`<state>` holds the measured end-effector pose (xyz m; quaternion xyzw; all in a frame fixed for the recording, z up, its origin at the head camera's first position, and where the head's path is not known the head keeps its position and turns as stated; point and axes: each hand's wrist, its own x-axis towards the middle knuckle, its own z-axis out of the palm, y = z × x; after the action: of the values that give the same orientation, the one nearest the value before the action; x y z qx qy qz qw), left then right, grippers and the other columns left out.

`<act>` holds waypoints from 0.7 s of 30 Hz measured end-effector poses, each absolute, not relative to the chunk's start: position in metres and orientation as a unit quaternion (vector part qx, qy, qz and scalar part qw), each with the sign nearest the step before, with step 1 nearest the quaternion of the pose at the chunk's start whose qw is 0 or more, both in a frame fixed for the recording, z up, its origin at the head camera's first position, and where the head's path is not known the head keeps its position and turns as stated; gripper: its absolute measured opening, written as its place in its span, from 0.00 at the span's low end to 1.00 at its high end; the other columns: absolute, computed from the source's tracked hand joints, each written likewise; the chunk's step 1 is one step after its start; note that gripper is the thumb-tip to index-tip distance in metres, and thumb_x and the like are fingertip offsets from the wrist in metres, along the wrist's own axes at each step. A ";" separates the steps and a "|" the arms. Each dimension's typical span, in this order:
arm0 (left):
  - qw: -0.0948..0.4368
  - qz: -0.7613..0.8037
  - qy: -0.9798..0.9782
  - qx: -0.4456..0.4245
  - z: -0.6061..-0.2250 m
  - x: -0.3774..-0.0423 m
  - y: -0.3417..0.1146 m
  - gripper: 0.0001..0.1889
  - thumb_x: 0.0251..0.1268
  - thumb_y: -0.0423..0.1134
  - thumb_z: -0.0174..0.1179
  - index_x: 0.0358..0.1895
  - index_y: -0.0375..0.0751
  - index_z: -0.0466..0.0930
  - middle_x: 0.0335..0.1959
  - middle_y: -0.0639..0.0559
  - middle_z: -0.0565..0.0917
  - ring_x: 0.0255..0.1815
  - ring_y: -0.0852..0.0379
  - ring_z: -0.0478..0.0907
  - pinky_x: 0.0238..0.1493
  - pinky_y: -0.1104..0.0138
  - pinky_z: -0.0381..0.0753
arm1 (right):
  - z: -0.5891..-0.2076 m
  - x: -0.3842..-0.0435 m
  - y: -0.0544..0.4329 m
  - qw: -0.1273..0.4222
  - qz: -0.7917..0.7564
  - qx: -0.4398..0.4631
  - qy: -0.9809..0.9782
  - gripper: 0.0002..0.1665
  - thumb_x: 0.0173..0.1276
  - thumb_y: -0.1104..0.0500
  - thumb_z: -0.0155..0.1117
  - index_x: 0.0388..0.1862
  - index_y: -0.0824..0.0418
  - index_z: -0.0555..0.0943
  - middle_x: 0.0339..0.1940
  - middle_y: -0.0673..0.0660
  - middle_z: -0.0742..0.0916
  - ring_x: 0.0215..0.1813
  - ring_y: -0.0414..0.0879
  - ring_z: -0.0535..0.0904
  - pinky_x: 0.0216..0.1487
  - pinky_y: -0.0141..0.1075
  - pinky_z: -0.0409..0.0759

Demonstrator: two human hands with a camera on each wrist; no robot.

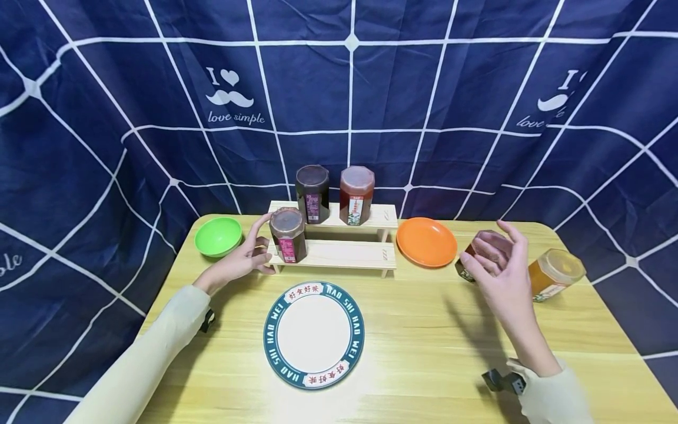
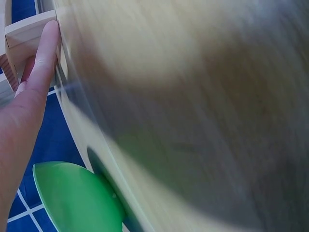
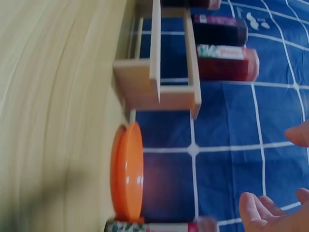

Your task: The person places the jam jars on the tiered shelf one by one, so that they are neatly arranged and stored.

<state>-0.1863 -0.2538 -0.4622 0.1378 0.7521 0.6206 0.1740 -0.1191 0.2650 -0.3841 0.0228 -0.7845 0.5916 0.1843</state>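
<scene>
My left hand (image 1: 241,259) touches the left end of a two-step wooden rack (image 1: 344,253), beside a dark jar with a pink label (image 1: 288,235) on the lower step. One finger (image 2: 46,53) lies straight along the rack's end in the left wrist view. Two more jars, a dark one (image 1: 313,194) and a red one (image 1: 356,195), stand on the upper step. My right hand (image 1: 503,265) is raised on the right, thumb and fingers apart. Behind it, partly hidden, stands a dark red jar (image 1: 466,268); an amber jar (image 1: 556,274) stands to its right.
A green bowl (image 1: 218,237) sits left of the rack, close to my left wrist. An orange plate (image 1: 426,242) lies at the rack's right. In front is a white plate with a teal rim (image 1: 272,335). Blue gridded cloth (image 1: 392,106) hangs behind the table.
</scene>
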 end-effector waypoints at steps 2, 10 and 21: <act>0.174 0.622 0.751 0.138 -0.462 -0.186 -0.254 0.53 0.80 0.19 0.49 0.90 0.68 0.30 0.61 0.32 0.57 0.61 0.35 0.68 0.54 0.41 0.90 | -0.385 -0.119 0.273 0.191 0.580 0.011 -0.792 0.52 0.70 0.71 0.76 0.85 0.50 0.61 0.70 0.56 0.78 0.67 0.44 0.80 0.62 0.24 0.81; 0.177 0.626 0.746 0.140 -0.461 -0.186 -0.255 0.52 0.82 0.20 0.51 0.90 0.70 0.32 0.62 0.32 0.57 0.63 0.36 0.66 0.53 0.42 0.91 | -0.393 -0.120 0.301 0.226 0.546 -0.027 -0.807 0.53 0.68 0.71 0.76 0.85 0.50 0.61 0.68 0.52 0.76 0.70 0.47 0.77 0.68 0.24 0.77; 0.175 0.625 0.749 0.137 -0.464 -0.186 -0.255 0.52 0.83 0.22 0.53 0.90 0.69 0.32 0.62 0.31 0.59 0.62 0.35 0.68 0.53 0.42 0.91 | -0.410 -0.133 0.325 0.199 0.531 -0.057 -0.822 0.55 0.70 0.66 0.77 0.88 0.49 0.57 0.73 0.53 0.69 0.77 0.47 0.66 0.80 0.28 0.63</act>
<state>-0.1862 -0.2546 -0.4636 0.1373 0.7487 0.6246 0.1747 -0.1330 0.3249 -0.4096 -0.0566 -0.8219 0.5308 0.1988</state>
